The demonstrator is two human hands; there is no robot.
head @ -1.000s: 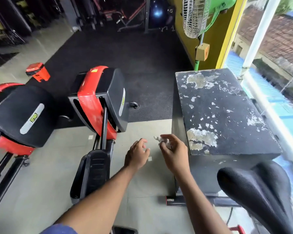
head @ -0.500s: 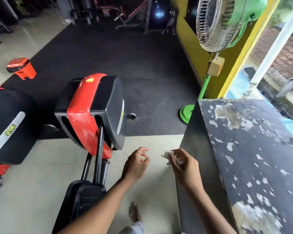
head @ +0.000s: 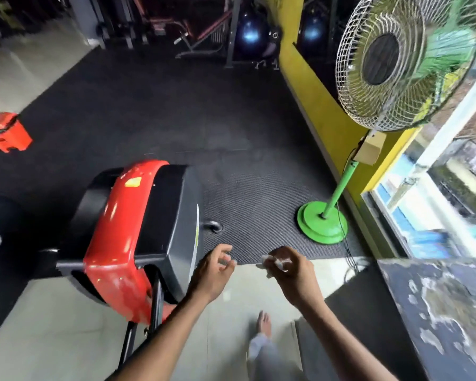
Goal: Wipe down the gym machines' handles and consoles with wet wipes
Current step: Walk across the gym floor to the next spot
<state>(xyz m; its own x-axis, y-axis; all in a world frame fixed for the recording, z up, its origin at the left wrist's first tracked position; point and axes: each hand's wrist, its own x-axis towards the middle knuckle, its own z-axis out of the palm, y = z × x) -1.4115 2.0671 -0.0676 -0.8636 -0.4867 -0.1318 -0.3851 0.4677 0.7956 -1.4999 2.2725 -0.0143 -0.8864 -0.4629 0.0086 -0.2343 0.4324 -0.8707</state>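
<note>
Blurring wipe (head: pixel 270 264), right hand (head: pixel 293 274)

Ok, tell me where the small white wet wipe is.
Head view, lower centre: the small white wet wipe is pinched in the right hand, beside the left hand.

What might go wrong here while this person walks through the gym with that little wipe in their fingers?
The wet wipe is only pinched in the right hand, so it might slip onto the floor. The person's foot looks bare and is stepping between the red and black machine and a dark peeling box, so a stubbed toe seems possible. The green fan has a cord trailing across the floor ahead, a likely trip point.
</note>
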